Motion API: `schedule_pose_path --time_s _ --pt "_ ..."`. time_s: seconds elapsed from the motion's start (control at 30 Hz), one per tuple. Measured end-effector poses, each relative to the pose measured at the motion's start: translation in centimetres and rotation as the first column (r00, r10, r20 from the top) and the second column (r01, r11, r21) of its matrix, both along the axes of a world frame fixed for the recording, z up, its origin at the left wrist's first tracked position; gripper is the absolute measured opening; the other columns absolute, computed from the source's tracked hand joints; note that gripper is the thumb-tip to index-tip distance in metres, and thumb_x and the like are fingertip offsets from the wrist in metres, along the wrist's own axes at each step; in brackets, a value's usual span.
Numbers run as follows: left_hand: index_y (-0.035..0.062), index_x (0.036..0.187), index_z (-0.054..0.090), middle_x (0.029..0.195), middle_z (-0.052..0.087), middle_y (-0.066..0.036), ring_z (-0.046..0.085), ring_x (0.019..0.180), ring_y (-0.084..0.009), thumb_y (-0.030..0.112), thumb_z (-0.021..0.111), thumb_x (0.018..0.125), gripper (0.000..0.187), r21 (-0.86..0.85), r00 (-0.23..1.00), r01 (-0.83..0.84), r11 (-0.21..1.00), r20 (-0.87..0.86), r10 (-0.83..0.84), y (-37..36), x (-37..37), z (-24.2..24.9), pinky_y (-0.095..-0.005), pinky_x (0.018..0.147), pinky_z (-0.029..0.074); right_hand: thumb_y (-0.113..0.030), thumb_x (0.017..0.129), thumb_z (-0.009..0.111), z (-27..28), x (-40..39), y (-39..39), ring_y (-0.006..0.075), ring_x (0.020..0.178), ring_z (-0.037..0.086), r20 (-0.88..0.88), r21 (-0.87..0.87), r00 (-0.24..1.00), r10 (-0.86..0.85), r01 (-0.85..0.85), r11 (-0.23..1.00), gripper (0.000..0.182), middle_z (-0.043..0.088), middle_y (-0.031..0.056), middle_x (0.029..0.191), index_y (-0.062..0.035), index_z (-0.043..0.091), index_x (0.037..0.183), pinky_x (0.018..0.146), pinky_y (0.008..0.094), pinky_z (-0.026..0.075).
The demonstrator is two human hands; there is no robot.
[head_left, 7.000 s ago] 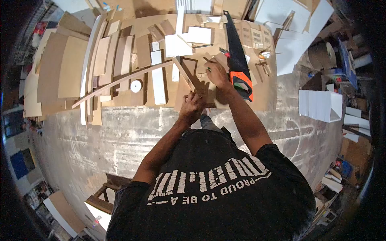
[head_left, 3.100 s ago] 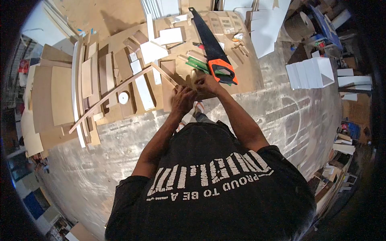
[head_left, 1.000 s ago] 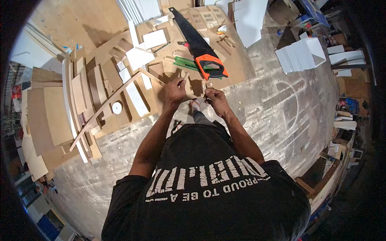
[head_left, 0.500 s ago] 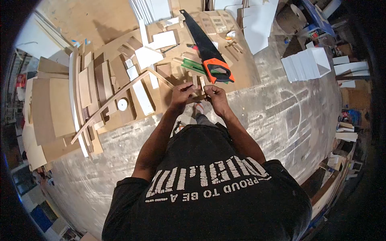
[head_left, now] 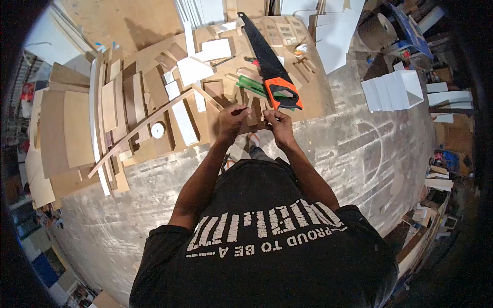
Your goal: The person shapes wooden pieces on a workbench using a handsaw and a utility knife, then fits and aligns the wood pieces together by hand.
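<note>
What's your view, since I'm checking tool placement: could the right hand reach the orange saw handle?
Probably yes: the orange saw handle lies just beyond the right hand, with nothing visible standing between them.

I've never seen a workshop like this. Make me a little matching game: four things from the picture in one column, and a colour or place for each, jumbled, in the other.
Column one
1. saw
2. round disc
3. right hand
4. shirt

Column two
A. just below the saw in the picture
B. black with white lettering
C. orange and black
D. white, in the picture's left half

Right pairs: 1-C, 2-D, 3-A, 4-B
</note>
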State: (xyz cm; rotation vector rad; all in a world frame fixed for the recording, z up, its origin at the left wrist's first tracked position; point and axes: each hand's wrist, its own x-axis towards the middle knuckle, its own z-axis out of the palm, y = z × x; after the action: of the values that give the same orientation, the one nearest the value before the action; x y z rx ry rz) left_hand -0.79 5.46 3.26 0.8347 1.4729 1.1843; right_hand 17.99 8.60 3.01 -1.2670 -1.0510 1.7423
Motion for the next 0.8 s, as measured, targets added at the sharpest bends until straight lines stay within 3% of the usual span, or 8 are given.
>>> schedule_pose_path --time_s 0.23,0.27,0.37,0.4,0.5,0.6,0.7,0.8 --pt "-0.0004 0.099 0.066 0.094 0.066 -0.027 0.061 0.092 -0.0450 0.021 0.066 0.083 0.027 0.224 0.508 0.104 0.969 -0.850 0.142 3.1 -0.7 -1.6 -0.0488 0.090 0.048 -0.022 0.097 0.063 0.0 0.8 0.2 0.0104 0.064 0.055 -0.155 -0.103 0.987 -0.048 0.032 0.994 0.022 0.061 0.0010 0.075 -0.0018 0.068 0.089 0.058 0.0271 0.045" --pt "0.0005 0.110 0.063 0.105 0.065 -0.025 0.058 0.105 -0.0431 0.027 0.062 0.086 0.035 -0.015 0.520 0.107 0.994 -0.851 -0.069 3.1 -0.7 0.3 -0.0520 0.100 0.040 -0.022 0.097 0.062 0.3 0.9 0.2 0.0110 0.064 0.056 -0.186 -0.128 0.981 -0.061 0.037 0.991 0.022 0.062 0.0015 0.076 -0.0021 0.067 0.089 0.057 0.0269 0.045" --pt "-0.0001 0.110 0.061 0.112 0.063 -0.025 0.056 0.110 -0.0409 0.027 0.059 0.088 0.035 0.079 0.351 0.154 0.985 -0.936 0.020 3.8 -1.1 -1.0 -0.0535 0.102 0.037 -0.020 0.098 0.060 1.4 1.1 0.5 0.0128 0.064 0.059 -0.246 -0.185 0.967 -0.061 0.014 0.983 0.020 0.063 0.0032 0.076 -0.0019 0.066 0.092 0.056 0.0264 0.046" --pt "0.0023 0.115 0.061 0.118 0.061 -0.023 0.054 0.113 -0.0392 0.026 0.055 0.089 0.036 -0.198 0.295 0.219 0.955 -0.920 -0.259 4.4 -1.7 -0.8 -0.0554 0.104 0.034 -0.019 0.098 0.059 1.6 1.2 0.6 0.0134 0.064 0.060 -0.263 -0.201 0.963 -0.054 0.000 0.980 0.020 0.064 0.0038 0.076 -0.0016 0.065 0.093 0.056 0.0263 0.047" --pt "0.0037 0.118 0.061 0.121 0.060 -0.022 0.053 0.116 -0.0408 0.027 0.054 0.089 0.038 -0.258 0.282 0.235 0.937 -0.905 -0.319 4.8 -2.0 0.2 -0.0532 0.106 0.034 -0.019 0.098 0.058 1.6 1.5 1.0 0.0142 0.065 0.061 -0.307 -0.259 0.950 -0.048 -0.035 0.965 0.019 0.064 0.0047 0.077 -0.0012 0.065 0.097 0.057 0.0263 0.048" --pt "-0.0010 0.112 0.063 0.116 0.064 -0.022 0.058 0.112 -0.0383 0.025 0.060 0.085 0.037 0.159 0.589 0.362 0.919 -0.803 -0.093 4.5 -2.2 -0.7 -0.0475 0.104 0.039 -0.019 0.098 0.057 1.3 1.7 1.3 0.0150 0.069 0.062 -0.319 -0.332 0.947 -0.043 -0.070 0.941 0.021 0.065 0.0058 0.083 -0.0006 0.064 0.103 0.061 0.0282 0.051" --pt "-0.0005 0.116 0.064 0.116 0.066 -0.018 0.059 0.115 -0.0323 0.029 0.063 0.088 0.041 0.370 0.922 0.345 0.863 -0.308 -0.236 3.9 -0.1 3.0 -0.0400 0.105 0.040 -0.020 0.098 0.055 1.9 1.2 1.7 0.0180 0.074 0.063 -0.280 -0.352 0.960 0.016 -0.118 0.929 0.024 0.065 0.0075 0.090 0.0008 0.062 0.107 0.067 0.0308 0.052" --pt "0.0020 0.112 0.067 0.105 0.070 -0.013 0.066 0.100 -0.0285 0.031 0.065 0.091 0.036 0.444 0.891 0.443 0.779 -0.316 -0.326 3.4 -0.5 1.1 -0.0375 0.091 0.050 -0.022 0.097 0.054 2.8 0.4 2.1 0.0212 0.076 0.063 -0.321 -0.350 0.945 0.066 -0.183 0.919 0.028 0.065 0.0095 0.092 0.0032 0.062 0.106 0.069 0.0325 0.052"
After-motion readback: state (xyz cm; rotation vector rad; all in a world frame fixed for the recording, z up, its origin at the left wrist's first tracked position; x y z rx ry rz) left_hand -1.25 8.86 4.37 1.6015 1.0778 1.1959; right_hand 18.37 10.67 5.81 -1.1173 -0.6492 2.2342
